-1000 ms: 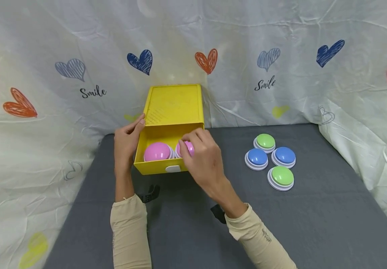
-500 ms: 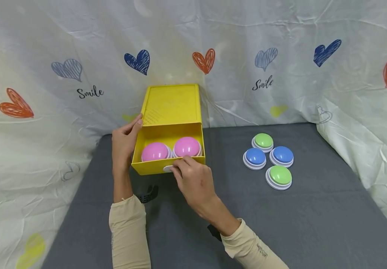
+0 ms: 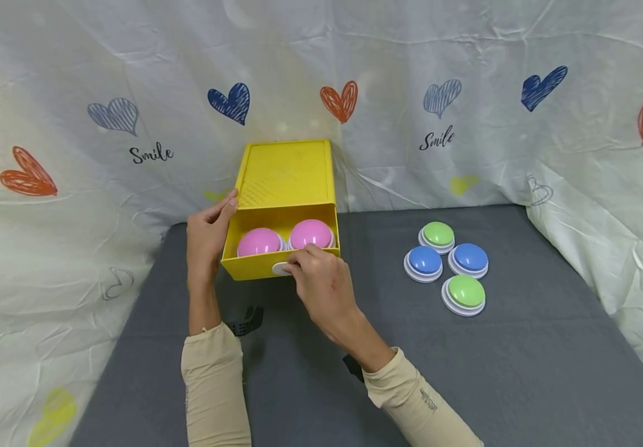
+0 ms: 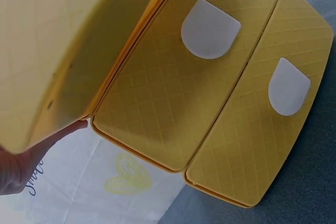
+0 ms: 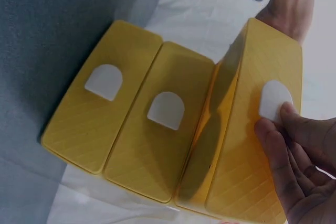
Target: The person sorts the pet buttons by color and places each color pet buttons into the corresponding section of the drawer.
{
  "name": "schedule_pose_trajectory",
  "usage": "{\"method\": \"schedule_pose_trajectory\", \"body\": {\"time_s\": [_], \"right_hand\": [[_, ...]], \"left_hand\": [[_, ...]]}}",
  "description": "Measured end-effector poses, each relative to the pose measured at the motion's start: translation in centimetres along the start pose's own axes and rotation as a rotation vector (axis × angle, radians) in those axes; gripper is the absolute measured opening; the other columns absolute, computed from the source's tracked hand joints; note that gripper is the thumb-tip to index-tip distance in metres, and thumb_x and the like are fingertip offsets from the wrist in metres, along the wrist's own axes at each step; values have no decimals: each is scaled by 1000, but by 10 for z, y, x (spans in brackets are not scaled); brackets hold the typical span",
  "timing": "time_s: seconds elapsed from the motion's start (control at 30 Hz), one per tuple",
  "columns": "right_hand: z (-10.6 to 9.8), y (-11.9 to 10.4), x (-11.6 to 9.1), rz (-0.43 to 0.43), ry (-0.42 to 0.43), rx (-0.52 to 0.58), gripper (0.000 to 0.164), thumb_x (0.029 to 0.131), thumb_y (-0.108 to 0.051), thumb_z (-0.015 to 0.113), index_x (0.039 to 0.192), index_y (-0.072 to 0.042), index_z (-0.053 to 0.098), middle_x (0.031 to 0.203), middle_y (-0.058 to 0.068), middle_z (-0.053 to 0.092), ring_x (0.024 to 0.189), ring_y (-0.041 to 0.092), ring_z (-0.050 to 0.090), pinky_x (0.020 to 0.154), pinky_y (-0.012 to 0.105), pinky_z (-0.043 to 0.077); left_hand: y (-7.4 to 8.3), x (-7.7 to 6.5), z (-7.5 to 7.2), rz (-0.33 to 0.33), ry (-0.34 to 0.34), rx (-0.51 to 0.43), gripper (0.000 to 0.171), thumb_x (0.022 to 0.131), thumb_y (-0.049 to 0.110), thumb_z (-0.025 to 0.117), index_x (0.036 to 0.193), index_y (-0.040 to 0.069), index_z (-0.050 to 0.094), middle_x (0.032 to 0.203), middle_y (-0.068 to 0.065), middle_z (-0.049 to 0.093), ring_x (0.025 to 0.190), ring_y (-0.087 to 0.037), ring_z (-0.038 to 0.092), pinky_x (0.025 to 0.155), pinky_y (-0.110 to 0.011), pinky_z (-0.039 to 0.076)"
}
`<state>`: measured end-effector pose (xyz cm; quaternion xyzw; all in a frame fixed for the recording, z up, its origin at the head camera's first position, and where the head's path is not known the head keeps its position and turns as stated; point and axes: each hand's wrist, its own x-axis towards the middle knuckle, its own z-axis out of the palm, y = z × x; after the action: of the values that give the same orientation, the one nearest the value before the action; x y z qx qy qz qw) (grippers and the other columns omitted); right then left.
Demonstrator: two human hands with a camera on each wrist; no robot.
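Note:
A yellow cabinet (image 3: 287, 176) with stacked drawers stands against the backdrop, its top drawer (image 3: 243, 269) pulled out. Inside lie two domed push buttons, a left pink button (image 3: 259, 241) and a right pink button (image 3: 311, 233), both with white rims. My right hand (image 3: 324, 288) pinches the white drawer handle (image 5: 274, 100) between thumb and fingers. My left hand (image 3: 207, 233) rests against the cabinet's left side near its upper front corner, fingers extended. In the left wrist view only part of that hand shows, at the lower left.
Right of the cabinet, a far green button (image 3: 439, 234), a left blue button (image 3: 424, 261), a right blue button (image 3: 469, 257) and a near green button (image 3: 465, 292) lie on the dark grey cloth (image 3: 545, 347). Two lower drawers (image 5: 163, 124) are closed. A white patterned curtain (image 3: 388, 56) hangs behind.
My right hand has left the right pink button and moved down onto the drawer handle. Since half a second ago, the drawer has slid slightly inward. My left hand stays at the cabinet's side.

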<state>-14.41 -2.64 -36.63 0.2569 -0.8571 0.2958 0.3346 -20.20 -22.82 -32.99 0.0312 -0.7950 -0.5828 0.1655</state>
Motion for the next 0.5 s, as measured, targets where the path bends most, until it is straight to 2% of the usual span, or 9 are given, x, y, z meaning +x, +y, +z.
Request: {"method": "schedule_pose_trajectory", "body": {"time_s": [0.07, 0.1, 0.17, 0.2, 0.23, 0.4, 0.5], "right_hand": [[3, 2, 4, 10, -2, -2, 12, 78, -24, 74, 83, -13, 72, 76, -5, 63, 63, 7, 60, 57, 20, 52], [4, 3, 6, 15, -2, -2, 13, 78, -25, 74, 83, -13, 72, 75, -5, 64, 64, 7, 60, 58, 20, 52], [7, 5, 9, 22, -2, 4, 14, 77, -26, 75, 82, -13, 72, 74, -5, 64, 63, 7, 60, 58, 20, 51], [8, 6, 11, 25, -1, 6, 14, 76, -26, 75, 82, -13, 72, 74, -5, 64, 63, 6, 59, 57, 20, 51], [9, 7, 13, 27, -2, 10, 14, 76, -25, 75, 81, -13, 72, 73, -5, 63, 62, 6, 59, 56, 19, 51], [15, 15, 25, 45, -8, 3, 14, 78, -25, 74, 80, -12, 72, 72, -4, 63, 59, 7, 58, 54, 19, 50], [19, 20, 32, 53, -14, -8, 15, 78, -27, 73, 79, -12, 71, 72, -4, 64, 60, 8, 58, 54, 21, 51]], "left_hand": [[1, 0, -1, 2, 8, 9, 41, 88, 39, 59, 123, 16, 59, 124, 5, 58, 90, -6, 61, 65, -18, 47], [1, -1, -1, -2, 9, 14, 42, 88, 39, 59, 123, 15, 59, 124, 5, 57, 74, -4, 59, 52, -18, 41], [1, -1, -1, 3, 9, 25, 43, 89, 39, 58, 122, 13, 60, 125, 4, 57, 45, -5, 40, 37, -24, 26], [2, -1, -1, 7, 9, 30, 43, 89, 39, 58, 121, 11, 60, 125, 4, 57, 38, -7, 28, 33, -27, 20], [2, -1, -1, 12, 9, 38, 43, 89, 39, 57, 121, 10, 61, 125, 3, 57, 35, -10, 18, 32, -29, 16], [2, -1, -2, 35, 3, 64, 43, 89, 40, 57, 119, 10, 62, 124, 2, 58, 31, -6, 17, 32, -29, 16], [1, -1, -2, 41, 0, 54, 42, 89, 41, 57, 118, 11, 63, 124, 3, 58, 32, -7, 20, 33, -25, 23]]}}
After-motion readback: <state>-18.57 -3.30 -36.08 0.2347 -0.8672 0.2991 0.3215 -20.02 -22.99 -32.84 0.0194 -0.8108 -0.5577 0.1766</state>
